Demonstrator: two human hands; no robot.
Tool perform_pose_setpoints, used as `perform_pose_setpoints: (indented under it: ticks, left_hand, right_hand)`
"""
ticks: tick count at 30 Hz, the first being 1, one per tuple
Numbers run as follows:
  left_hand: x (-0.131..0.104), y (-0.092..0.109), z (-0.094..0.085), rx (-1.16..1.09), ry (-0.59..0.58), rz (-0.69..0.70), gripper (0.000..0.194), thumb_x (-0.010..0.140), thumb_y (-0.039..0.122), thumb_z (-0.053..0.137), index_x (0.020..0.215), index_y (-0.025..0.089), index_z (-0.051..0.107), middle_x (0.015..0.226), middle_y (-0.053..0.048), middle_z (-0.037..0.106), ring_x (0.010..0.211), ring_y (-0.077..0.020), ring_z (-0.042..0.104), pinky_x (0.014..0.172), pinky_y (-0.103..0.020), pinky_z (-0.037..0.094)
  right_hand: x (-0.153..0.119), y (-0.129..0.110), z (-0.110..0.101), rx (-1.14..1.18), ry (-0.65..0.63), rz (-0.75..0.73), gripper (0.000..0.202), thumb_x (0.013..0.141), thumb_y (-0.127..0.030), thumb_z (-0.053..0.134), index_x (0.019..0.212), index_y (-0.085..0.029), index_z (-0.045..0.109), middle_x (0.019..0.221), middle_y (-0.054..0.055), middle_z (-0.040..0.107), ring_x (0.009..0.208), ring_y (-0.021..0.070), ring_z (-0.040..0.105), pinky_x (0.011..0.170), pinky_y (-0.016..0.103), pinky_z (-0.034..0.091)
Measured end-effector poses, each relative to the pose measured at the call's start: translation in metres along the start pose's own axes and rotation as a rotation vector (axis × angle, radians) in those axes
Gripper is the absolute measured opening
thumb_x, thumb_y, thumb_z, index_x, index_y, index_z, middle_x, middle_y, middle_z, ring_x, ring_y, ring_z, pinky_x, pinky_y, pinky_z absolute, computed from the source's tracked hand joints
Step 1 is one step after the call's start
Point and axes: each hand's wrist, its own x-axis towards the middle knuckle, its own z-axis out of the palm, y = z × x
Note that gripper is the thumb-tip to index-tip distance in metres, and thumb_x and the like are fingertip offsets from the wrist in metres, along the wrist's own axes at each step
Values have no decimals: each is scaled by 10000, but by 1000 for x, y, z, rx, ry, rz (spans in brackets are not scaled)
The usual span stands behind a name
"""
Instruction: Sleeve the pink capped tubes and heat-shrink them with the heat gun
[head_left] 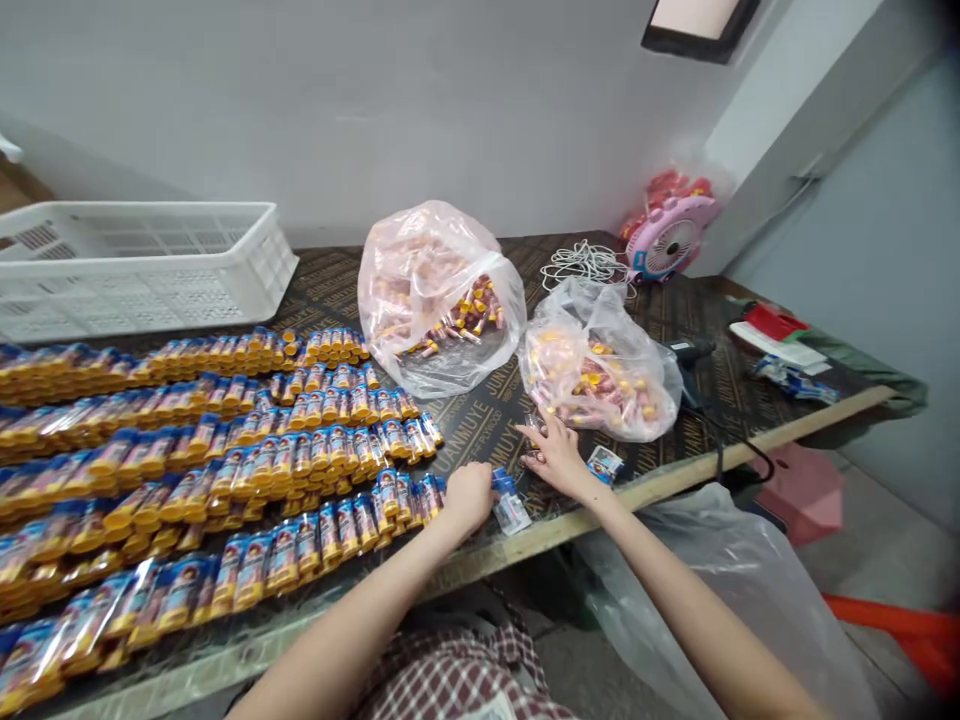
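My left hand (470, 497) is closed at the blue end of a flat clear plastic sleeve (513, 512), near the table's front edge. My right hand (559, 455) reaches over the dark tabletop with thumb and fingers apart, close to a small tube-like piece (535, 420) partly hidden by the fingers. Beside my right wrist lies a stack of blue-printed sleeves (604, 465). Just beyond that hand sits a clear bag (600, 375) of small pink tubes with yellow ends. Left of my left hand, rows of blue-and-yellow wrapped tubes (285, 555) are piled up.
A larger open bag (439, 300) of similar tubes stands farther back. At the back left is a white plastic crate (142, 280). White cord (585, 262), a pink fan (671, 245) and a dark tool (694, 350) with a cable are on the right. A wooden edge (675, 487) borders the table.
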Motion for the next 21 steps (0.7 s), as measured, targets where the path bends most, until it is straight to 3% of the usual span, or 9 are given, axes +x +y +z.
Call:
perform_pose_setpoints:
  ticks: [3,5,7,11,14,18,21]
  left_hand:
    - [-3,0,1,-61,31,-9,102,735,215,602,823,182,640,892,-94,672,866,-225,616,738,-305,428]
    - [-6,0,2,-120,49,-14,76,718,201,610,787,190,639,847,-68,675,828,-210,615,711,-287,417]
    - [-7,0,2,-177,62,-23,52,706,202,623,755,192,636,797,-50,676,787,-199,611,682,-274,404]
    - [-9,-1,3,-236,83,-20,39,711,213,634,744,191,633,775,-42,678,773,-195,606,676,-269,386]
    - [-11,-1,4,-229,104,-11,41,717,204,623,757,195,623,763,-40,669,759,-192,599,673,-272,379]
    - [-16,0,4,-257,190,41,20,702,177,603,694,188,588,765,-41,632,768,-186,573,679,-275,381]
    - [-21,0,0,-527,267,53,54,688,163,579,660,184,538,713,-9,590,718,-148,546,665,-254,387]
  right_hand:
    - [-8,1,-1,282,164,57,274,830,-335,515,1049,-220,634,1007,98,598,917,233,558,830,388,417]
    - [-13,0,-1,404,189,145,290,807,-393,542,992,-190,635,708,25,564,656,185,551,677,330,448]
    - [-17,-2,-3,550,177,236,404,752,-422,596,1082,-188,581,609,-38,469,549,154,496,583,297,433]
    - [-28,-10,-8,1078,36,381,539,773,-348,525,1285,-241,395,690,-53,450,574,123,502,522,245,410]
    - [-38,-17,-8,1197,13,382,528,789,-347,512,1292,-251,383,743,-40,474,589,111,503,519,237,412]
    - [-46,-24,-4,1131,166,333,525,760,-401,601,1216,-243,395,752,-35,529,591,124,516,524,255,440]
    - [-50,-31,-8,1007,359,289,303,738,-374,655,970,-220,535,864,25,584,825,184,578,697,318,490]
